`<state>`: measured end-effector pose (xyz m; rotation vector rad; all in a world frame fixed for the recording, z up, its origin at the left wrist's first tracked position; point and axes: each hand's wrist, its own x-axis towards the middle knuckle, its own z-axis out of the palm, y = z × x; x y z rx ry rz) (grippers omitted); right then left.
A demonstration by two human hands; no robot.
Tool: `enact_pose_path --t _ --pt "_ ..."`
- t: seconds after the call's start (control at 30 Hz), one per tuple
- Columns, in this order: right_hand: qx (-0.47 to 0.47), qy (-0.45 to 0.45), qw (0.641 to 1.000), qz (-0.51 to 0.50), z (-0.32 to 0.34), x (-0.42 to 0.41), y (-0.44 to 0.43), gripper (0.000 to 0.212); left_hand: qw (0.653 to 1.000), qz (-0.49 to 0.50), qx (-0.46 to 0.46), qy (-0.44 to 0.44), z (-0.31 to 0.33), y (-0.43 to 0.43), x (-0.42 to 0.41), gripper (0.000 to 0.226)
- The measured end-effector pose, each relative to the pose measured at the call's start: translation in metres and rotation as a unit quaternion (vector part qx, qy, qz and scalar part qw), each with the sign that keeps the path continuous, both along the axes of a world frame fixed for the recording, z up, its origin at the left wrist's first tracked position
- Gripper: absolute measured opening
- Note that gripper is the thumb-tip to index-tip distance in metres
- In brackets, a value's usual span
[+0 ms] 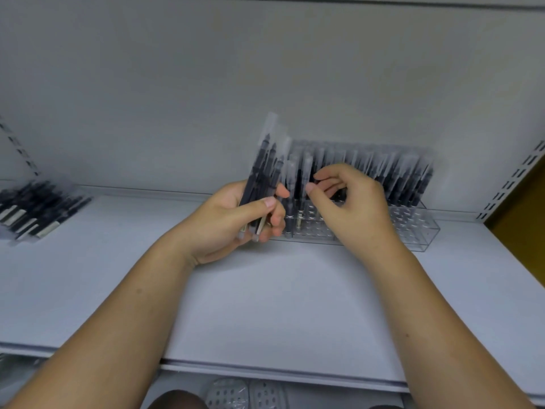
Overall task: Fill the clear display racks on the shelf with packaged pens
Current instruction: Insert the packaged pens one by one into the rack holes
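A clear display rack (413, 231) stands at the back of the white shelf (265, 290), right of centre. Its back rows hold many black pens in clear sleeves (392, 175); its front holes show bare. My left hand (230, 222) grips a bundle of several packaged pens (265, 172), held upright just left of the rack. My right hand (351, 205) hovers over the rack's left part with fingers loosely curled and thumb and forefinger slightly apart; nothing shows between them. Two pens stand in the rack between my hands.
A loose pile of packaged pens (35, 211) lies on the shelf at the far left. Slotted shelf uprights (513, 178) run along the right side. Two more clear perforated racks (244, 394) sit on the level below the shelf's front edge.
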<state>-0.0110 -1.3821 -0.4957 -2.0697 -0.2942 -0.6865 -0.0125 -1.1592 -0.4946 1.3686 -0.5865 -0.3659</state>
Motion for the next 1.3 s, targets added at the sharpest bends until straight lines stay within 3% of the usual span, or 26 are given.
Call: enact_pose_path --t 0.13,0.27,0.5,0.63,0.97,1.17,1.3 --pt "0.073 -0.032 0.997 0.015 0.005 -0.003 0.001 0.003 0.999 -0.005 0.031 0.001 0.003 0.0 -0.004 0.019" --pt "0.145 0.004 0.984 0.108 0.01 -0.01 0.005 0.014 0.999 0.009 0.051 -0.017 0.002 -0.002 -0.004 0.022" --pt "0.188 0.045 0.96 0.202 0.014 -0.016 0.01 0.012 0.997 -0.01 0.064 -0.035 -0.001 -0.009 -0.003 0.024" --pt "0.215 0.06 0.958 0.179 0.014 -0.013 0.01 0.008 0.997 -0.01 0.067 -0.041 -0.001 -0.01 -0.003 0.026" --pt "0.225 0.063 0.959 0.161 0.014 -0.01 0.012 0.022 0.996 0.013 0.074 -0.04 0.0 -0.012 -0.005 0.028" --pt "0.35 -0.018 0.932 0.09 0.018 -0.004 0.002 0.019 0.989 0.084 0.091 -0.077 0.003 -0.008 -0.003 0.026" --pt "0.292 -0.056 0.953 0.052 0.012 0.002 -0.006 0.018 0.988 0.125 0.061 -0.063 -0.001 -0.004 0.002 0.023"
